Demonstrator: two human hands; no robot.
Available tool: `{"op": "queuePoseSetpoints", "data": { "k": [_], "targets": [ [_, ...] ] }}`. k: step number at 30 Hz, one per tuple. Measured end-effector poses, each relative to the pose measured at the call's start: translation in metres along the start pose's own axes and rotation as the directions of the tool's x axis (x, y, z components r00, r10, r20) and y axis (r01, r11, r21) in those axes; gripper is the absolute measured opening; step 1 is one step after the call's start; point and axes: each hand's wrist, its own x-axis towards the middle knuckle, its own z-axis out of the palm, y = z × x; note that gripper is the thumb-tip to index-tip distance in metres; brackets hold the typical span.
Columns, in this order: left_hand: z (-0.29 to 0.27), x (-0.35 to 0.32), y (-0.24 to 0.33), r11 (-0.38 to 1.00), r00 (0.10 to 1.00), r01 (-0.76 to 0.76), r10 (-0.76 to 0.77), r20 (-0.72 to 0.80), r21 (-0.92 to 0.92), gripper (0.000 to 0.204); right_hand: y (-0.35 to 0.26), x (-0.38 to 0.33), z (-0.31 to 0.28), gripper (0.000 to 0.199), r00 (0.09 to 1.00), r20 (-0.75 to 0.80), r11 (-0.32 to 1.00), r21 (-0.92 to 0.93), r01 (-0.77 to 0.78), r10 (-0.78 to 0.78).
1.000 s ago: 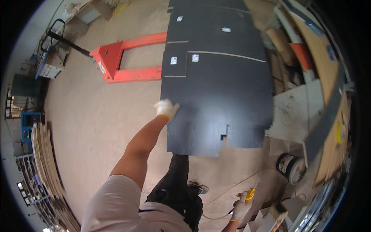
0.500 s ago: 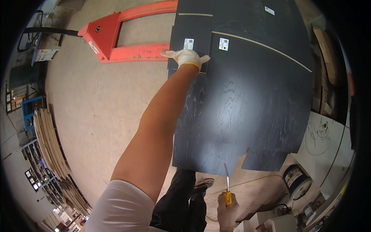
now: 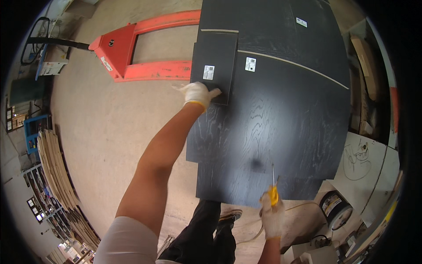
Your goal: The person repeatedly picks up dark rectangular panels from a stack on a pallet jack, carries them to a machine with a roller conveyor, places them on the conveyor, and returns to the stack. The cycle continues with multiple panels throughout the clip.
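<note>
My left hand (image 3: 197,93), in a white knitted glove, lies on the near end of a small dark panel (image 3: 217,50) bearing a white label (image 3: 209,72). Its fingers and thumb are spread apart. Beneath lies a large dark wood-grain panel (image 3: 281,110) with another white label (image 3: 250,64). In my right hand (image 3: 272,218), also gloved, is a screwdriver (image 3: 273,196) with a yellow handle, its thin metal shaft pointing away from me over the stack's near edge. The fingers wrap round the handle.
Red pallet-jack forks (image 3: 162,70) reach in from the left at the stack's far end. A black bucket (image 3: 336,210) stands near right on the floor. Stacked boards (image 3: 57,167) lie far left. A cable (image 3: 299,205) crosses the floor by my feet.
My left hand has come nearer, and the small panel has slid toward me. My right hand has risen with the screwdriver, up to the near edge of the panels. The whole view has shifted slightly.
</note>
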Motion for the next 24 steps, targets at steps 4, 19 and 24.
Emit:
{"op": "queuePoseSetpoints", "data": {
  "k": [4,19,24],
  "targets": [
    [-0.007,0.002,-0.022,0.989,0.968,0.123,-0.139,-0.210,-0.087,0.113,-0.063,0.107,0.030,0.053,0.985,0.123,0.990,-0.057,0.132,-0.124],
    [0.004,-0.018,-0.126,0.684,0.994,0.033,0.056,0.097,-0.728,0.059,-0.049,0.134,0.063,0.040,1.000,-0.015,0.987,0.159,0.020,-0.018],
    [-0.001,-0.115,-0.129,-0.060,0.962,0.157,0.236,0.139,-0.986,0.041,0.039,0.028,-0.020,0.033,0.833,0.351,0.800,-0.281,0.530,-0.428]
  ]
}}
